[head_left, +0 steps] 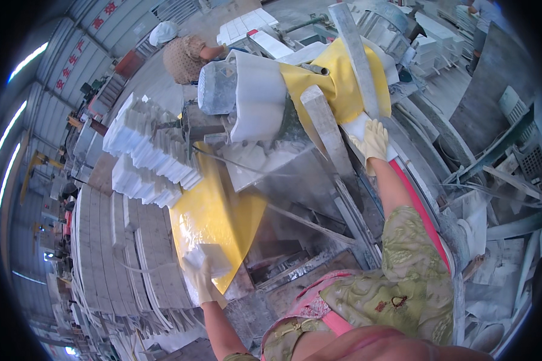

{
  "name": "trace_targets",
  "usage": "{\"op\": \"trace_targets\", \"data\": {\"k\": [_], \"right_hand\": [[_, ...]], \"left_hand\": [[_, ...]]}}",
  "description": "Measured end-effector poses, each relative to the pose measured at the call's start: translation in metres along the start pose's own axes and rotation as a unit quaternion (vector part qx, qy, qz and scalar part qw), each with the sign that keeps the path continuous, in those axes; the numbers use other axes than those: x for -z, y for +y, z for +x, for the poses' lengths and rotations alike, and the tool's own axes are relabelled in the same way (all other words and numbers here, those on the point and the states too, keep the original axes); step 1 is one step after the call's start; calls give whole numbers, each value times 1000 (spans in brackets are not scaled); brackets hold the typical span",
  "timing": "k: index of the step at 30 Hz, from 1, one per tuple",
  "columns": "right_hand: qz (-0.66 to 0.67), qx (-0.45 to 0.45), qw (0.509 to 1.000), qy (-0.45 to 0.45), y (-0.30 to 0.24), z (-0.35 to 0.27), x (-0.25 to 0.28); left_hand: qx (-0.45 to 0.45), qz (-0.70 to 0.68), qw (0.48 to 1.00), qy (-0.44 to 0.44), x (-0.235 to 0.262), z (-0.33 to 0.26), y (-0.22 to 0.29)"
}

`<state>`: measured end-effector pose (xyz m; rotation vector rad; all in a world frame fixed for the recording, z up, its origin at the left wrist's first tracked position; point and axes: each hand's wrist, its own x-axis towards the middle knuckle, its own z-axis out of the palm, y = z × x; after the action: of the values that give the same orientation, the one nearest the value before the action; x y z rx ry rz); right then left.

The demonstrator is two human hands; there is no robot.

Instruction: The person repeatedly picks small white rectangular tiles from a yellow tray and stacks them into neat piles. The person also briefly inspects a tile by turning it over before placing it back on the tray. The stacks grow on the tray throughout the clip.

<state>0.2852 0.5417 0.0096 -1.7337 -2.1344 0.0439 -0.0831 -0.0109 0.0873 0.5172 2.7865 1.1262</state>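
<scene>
A pale rubber glove covers my left hand [200, 278], low on the left, and its fingers grip a small white stone tile [215, 257] over a wet yellow sheet [214, 210]. Further ahead, my right hand [372, 141], gloved too, lies with outstretched fingers on a white stone strip [356, 127] at the machine. The strip runs under a yellow cover [337, 81] beside an upright grey bar [354, 60]. What lies beneath the right palm is hidden.
Stacked white tiles [147, 147] stand left of a machine with a blue-grey motor [217, 88]. Grey slabs [96, 246] lean at the far left. A red strip [420, 216] edges the rail by my right arm. Beyond the machine a person [185, 59] bends over.
</scene>
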Motion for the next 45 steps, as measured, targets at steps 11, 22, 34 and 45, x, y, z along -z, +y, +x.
{"op": "trace_targets", "data": {"k": [11,22,34,45], "right_hand": [[-50,75,995,40,95,-155,70],[-17,202,932,-301,140,-207,166],[-179,168,968,-44,137,-238,119],[-131,244,955,-108,96,-176,150]], "left_hand": [[32,-135,990,-1,-7,-12,19],[43,-73,996,14,-7,-14,35],[20,-92,996,2,-6,-11,31],[1,-176,984,-20,-5,-18,34]]}}
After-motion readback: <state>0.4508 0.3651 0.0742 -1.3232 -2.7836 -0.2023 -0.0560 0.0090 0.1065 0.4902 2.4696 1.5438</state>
